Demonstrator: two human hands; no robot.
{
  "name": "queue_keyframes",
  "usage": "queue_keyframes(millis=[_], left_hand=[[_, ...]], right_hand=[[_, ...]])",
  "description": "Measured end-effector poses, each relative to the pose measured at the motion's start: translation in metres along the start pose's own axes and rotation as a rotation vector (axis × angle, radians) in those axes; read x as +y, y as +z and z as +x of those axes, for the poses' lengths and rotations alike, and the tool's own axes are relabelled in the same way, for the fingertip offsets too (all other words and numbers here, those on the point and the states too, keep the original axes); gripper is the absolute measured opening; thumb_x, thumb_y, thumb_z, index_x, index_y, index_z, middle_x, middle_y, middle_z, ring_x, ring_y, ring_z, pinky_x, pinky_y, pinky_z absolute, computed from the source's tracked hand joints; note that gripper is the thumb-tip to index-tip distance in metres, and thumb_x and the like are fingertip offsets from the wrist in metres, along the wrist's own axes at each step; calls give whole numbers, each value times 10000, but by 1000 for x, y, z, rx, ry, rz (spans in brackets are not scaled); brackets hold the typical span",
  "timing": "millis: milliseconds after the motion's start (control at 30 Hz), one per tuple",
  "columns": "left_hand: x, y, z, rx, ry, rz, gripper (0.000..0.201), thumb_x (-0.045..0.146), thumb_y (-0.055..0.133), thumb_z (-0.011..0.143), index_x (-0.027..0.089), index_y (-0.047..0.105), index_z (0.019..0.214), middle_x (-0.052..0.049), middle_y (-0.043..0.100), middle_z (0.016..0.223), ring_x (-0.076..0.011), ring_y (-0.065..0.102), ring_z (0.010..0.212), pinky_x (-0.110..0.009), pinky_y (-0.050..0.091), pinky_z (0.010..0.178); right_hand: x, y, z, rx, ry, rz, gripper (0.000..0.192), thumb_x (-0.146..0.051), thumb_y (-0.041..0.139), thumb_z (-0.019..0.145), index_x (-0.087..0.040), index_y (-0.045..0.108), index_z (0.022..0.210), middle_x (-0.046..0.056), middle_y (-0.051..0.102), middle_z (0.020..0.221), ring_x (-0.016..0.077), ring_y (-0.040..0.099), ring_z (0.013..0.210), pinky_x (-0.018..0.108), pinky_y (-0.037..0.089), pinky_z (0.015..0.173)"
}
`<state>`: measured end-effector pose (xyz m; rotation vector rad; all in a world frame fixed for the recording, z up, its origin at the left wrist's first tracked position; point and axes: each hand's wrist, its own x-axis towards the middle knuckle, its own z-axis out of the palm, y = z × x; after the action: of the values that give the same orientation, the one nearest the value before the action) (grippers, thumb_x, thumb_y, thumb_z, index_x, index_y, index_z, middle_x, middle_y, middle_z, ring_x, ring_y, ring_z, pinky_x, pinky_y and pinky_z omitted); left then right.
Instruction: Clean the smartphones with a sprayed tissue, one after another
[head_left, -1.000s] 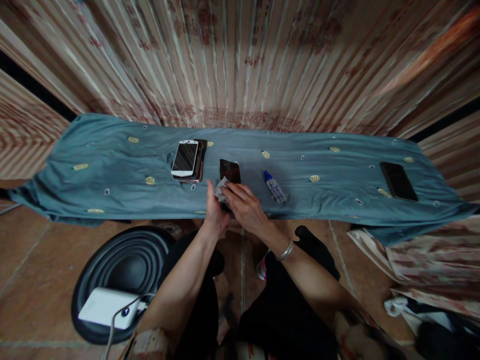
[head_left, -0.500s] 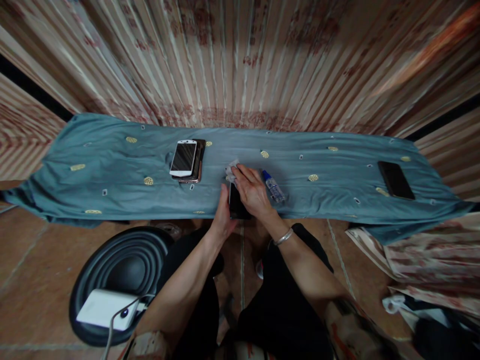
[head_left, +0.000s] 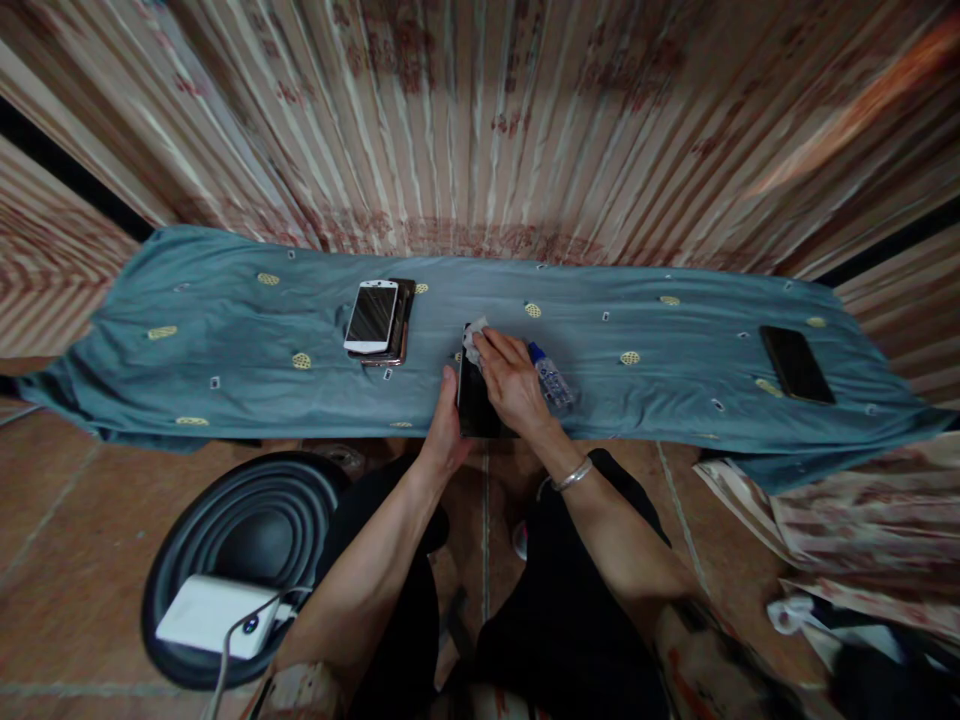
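1. At the near edge of the teal cloth, the right hand presses a small white wipe under its fingertips against the far end of a dark phone; the fingers are bent down onto the wipe, pinning it to the screen.
2. Beside that phone's left edge, the left hand curls its fingers around the side and holds the phone steady.
3. Compared with one second ago, the wipe now sits at the phone's far end instead of its near end, and the phone lies closer to the cloth's near edge.
4. Half a second ago the hands were set almost the same; the wipe has shifted only slightly.
5. Just right of the phone, touching the right hand's side, lies a small spray bottle with a blue cap.
6. Left of the phone and farther back, a white phone rests on a stack of darker ones.
7. Well to the right of the phone, a black phone lies alone.
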<state>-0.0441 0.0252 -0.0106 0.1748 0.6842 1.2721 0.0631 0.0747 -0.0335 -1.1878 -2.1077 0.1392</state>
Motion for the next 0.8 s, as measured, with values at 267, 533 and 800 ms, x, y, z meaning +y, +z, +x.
queue_keyframes(millis=[267, 533, 800], left_hand=[[-6, 1, -2, 53, 63, 29, 419, 361, 420, 1007, 199, 597, 1350, -68, 600, 1427, -179, 476, 1397, -326, 409, 1129], [-11, -3, 2, 26, 34, 36, 443, 396, 482, 983, 167, 614, 1340, -103, 664, 1340, -235, 534, 1347, -394, 402, 1145], [-2, 0, -2, 17, 5, 35, 491, 457, 417, 999, 154, 627, 1323, -94, 701, 1273, -239, 588, 1285, -392, 419, 1130]], right_hand=[[-9, -5, -5, -18, -16, 36, 455, -191, 343, 1013, -163, 546, 1419, 136, 551, 1454, 272, 485, 1344, 496, 414, 1149], [5, -6, -2, 20, 24, -22, 465, -185, 303, 1015, -95, 549, 1399, 168, 587, 1410, 274, 513, 1319, 485, 427, 1124], [14, -5, -6, 14, 68, -8, 469, -168, 313, 1003, -102, 538, 1410, 180, 591, 1399, 279, 506, 1327, 505, 412, 1126]])
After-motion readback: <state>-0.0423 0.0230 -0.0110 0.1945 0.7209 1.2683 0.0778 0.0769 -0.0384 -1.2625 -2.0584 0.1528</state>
